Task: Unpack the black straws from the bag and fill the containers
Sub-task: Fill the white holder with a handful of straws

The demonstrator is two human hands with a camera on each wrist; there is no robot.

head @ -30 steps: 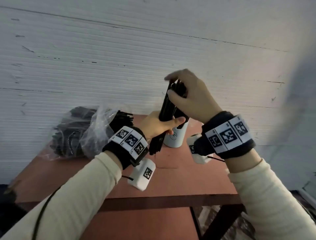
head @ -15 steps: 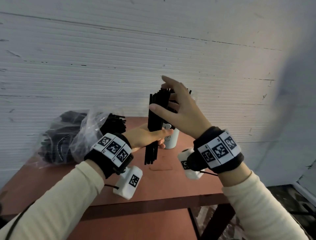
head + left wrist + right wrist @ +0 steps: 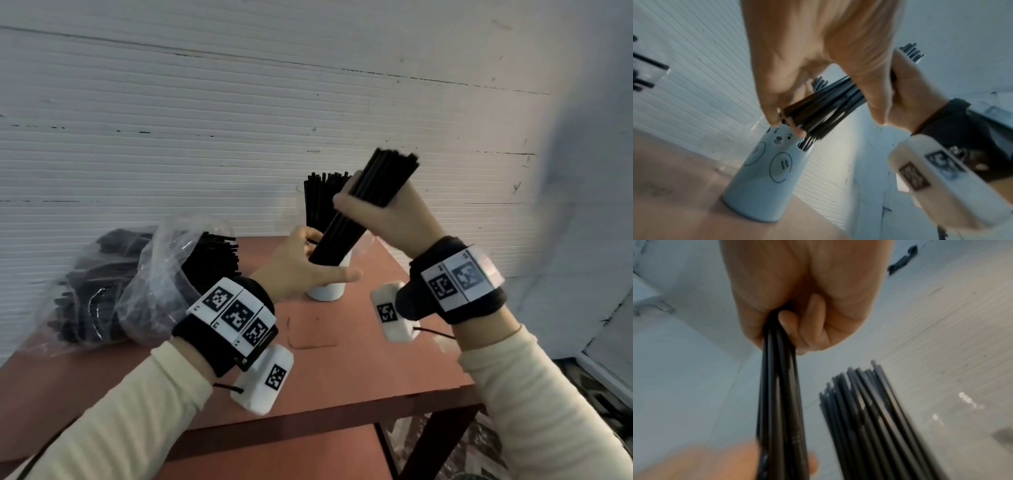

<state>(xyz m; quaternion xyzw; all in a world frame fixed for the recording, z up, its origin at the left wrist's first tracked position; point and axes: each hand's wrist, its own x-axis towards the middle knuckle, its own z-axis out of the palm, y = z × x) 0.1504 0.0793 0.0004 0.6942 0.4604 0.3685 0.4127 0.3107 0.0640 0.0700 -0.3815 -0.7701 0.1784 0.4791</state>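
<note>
My right hand (image 3: pixel 383 212) (image 3: pixel 797 305) grips a bundle of black straws (image 3: pixel 387 174) (image 3: pixel 779 402) near its upper end. The bundle leans right, with its lower ends inside a white cup (image 3: pixel 325 291) (image 3: pixel 764 178) that has a bear face drawn on it. At the cup's mouth my left hand (image 3: pixel 308 262) (image 3: pixel 807 56) touches the bundle's lower part with its fingertips, thumb stretched out in front. More black straws (image 3: pixel 320 202) (image 3: pixel 869 418) stand upright just behind, in a clear container that barely shows. The clear plastic bag (image 3: pixel 147 274) of straws lies at the left.
Everything rests on a small reddish-brown table (image 3: pixel 342 370) set against a white ribbed wall (image 3: pixel 239 137). The table's right edge (image 3: pixel 428 291) runs close by the white cup. Below the front edge is a lower shelf (image 3: pixel 274 455).
The bundle went from upright in my left hand to tilted, with its lower ends in the white cup. My right hand closed round its top; my left hand slid down to the cup's mouth.
</note>
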